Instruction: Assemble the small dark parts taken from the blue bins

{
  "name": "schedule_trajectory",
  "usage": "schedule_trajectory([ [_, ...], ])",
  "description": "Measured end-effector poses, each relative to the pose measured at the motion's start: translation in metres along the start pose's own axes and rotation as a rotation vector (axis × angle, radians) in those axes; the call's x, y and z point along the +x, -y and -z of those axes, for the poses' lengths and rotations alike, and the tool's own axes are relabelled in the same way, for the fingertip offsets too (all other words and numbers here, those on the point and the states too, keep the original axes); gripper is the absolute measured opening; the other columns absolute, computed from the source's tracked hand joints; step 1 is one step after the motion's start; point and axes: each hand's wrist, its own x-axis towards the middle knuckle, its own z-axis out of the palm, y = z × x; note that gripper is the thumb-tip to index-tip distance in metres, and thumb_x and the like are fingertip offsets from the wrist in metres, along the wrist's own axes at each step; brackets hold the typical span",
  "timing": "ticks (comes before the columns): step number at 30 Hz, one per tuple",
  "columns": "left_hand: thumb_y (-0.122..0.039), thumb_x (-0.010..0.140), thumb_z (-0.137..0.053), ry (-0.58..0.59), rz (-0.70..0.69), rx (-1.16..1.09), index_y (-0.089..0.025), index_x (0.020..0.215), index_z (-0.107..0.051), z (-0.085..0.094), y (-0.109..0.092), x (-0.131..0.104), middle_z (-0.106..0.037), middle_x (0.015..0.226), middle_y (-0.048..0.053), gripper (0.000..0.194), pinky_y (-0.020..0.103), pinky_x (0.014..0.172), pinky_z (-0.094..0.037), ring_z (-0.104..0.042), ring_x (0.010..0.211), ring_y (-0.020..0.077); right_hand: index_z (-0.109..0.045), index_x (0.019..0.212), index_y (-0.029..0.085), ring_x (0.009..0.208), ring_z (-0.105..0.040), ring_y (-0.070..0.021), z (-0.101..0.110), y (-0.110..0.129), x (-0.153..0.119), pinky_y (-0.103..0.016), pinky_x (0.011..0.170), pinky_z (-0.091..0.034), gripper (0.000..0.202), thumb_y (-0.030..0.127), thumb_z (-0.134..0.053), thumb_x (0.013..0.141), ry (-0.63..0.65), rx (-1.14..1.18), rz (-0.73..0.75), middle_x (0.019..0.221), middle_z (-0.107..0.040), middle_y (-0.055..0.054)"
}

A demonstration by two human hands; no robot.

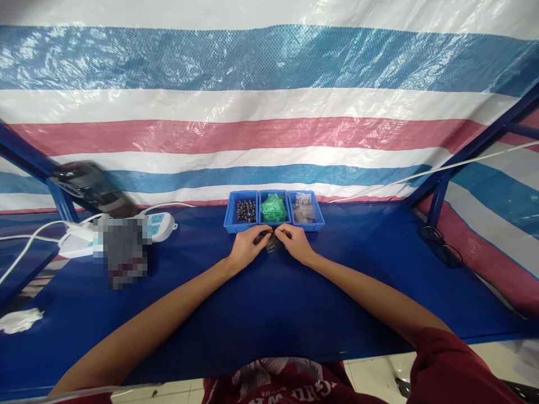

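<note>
My left hand and my right hand meet just in front of the three blue bins. Between them hangs a small clear plastic bag, its edges pinched by the thumb and fingers of each hand. Something dark shows at the fingertips, too small to name. The left bin holds several small dark metallic parts. Crumpled green plastic fills the middle bin. In the right bin lie several clear plastic bags.
A white power strip with cables and a blurred-out dark object are on the left. Behind them leans a dark bottle. White tissue lies far left, glasses far right. Striped sheeting backs the blue table.
</note>
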Motion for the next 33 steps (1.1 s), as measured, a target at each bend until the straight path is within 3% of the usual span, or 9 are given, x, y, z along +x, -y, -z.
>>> schedule_trajectory([
  [12, -0.024, 0.082, -0.057, 0.066, 0.077, -0.051, -0.018, 0.097, -0.064, 0.0026, -0.0038, 0.0007, -0.06, 0.059, -0.004, 0.018, 0.017, 0.051, -0.041, -0.051, 0.047, 0.0064, -0.056, 0.07, 0.017, 0.043, -0.043, -0.0097, 0.0015, -0.0032, 0.0035, -0.022, 0.045, -0.034, 0.029, 0.041, -0.049, 0.085, 0.038, 0.15, -0.082, 0.051, -0.047, 0.004],
  [18, -0.026, 0.082, -0.055, 0.077, 0.187, -0.155, -0.018, 0.097, -0.062, 0.0077, -0.0059, 0.0048, -0.063, 0.066, -0.003, 0.018, 0.018, 0.05, -0.043, -0.052, 0.047, 0.0066, -0.058, 0.073, 0.017, 0.04, -0.042, -0.0093, 0.0008, -0.0068, 0.0044, -0.022, 0.042, -0.033, 0.03, 0.045, -0.052, 0.083, 0.058, 0.203, -0.109, 0.049, -0.045, 0.004],
  [22, -0.026, 0.081, -0.056, 0.066, 0.182, -0.151, -0.018, 0.096, -0.063, 0.0077, -0.0048, 0.0052, -0.063, 0.065, -0.003, 0.018, 0.018, 0.05, -0.043, -0.051, 0.047, 0.0068, -0.059, 0.074, 0.016, 0.042, -0.038, -0.0084, 0.0016, -0.0044, 0.0024, -0.022, 0.044, -0.031, 0.032, 0.045, -0.051, 0.083, 0.072, 0.273, -0.069, 0.05, -0.042, 0.005],
  [26, -0.027, 0.081, -0.057, 0.055, 0.151, -0.151, -0.018, 0.095, -0.063, 0.0064, -0.0028, 0.0039, -0.064, 0.068, -0.002, 0.017, 0.019, 0.05, -0.043, -0.049, 0.047, 0.0066, -0.06, 0.072, 0.015, 0.049, -0.039, -0.0093, 0.0025, -0.0001, 0.0, -0.022, 0.048, -0.03, 0.032, 0.043, -0.049, 0.084, 0.027, 0.178, -0.024, 0.056, -0.045, 0.002],
  [31, -0.028, 0.083, -0.054, 0.026, 0.121, -0.168, -0.018, 0.097, -0.062, 0.0069, -0.0046, 0.0023, -0.068, 0.089, 0.002, 0.018, 0.019, 0.051, -0.046, -0.051, 0.049, 0.0055, -0.06, 0.069, 0.015, 0.052, -0.042, -0.0105, 0.0019, 0.0004, 0.0009, -0.022, 0.051, -0.032, 0.033, 0.04, -0.046, 0.086, 0.004, 0.068, -0.021, 0.056, -0.046, 0.002],
  [33, -0.026, 0.083, -0.055, 0.014, 0.112, -0.149, -0.019, 0.097, -0.062, 0.0073, -0.0057, 0.0016, -0.068, 0.085, 0.001, 0.017, 0.018, 0.052, -0.046, -0.051, 0.049, 0.0053, -0.059, 0.069, 0.015, 0.052, -0.042, -0.0106, 0.0015, -0.0004, 0.0017, -0.022, 0.051, -0.032, 0.033, 0.04, -0.045, 0.087, 0.016, 0.043, -0.026, 0.056, -0.045, 0.002],
])
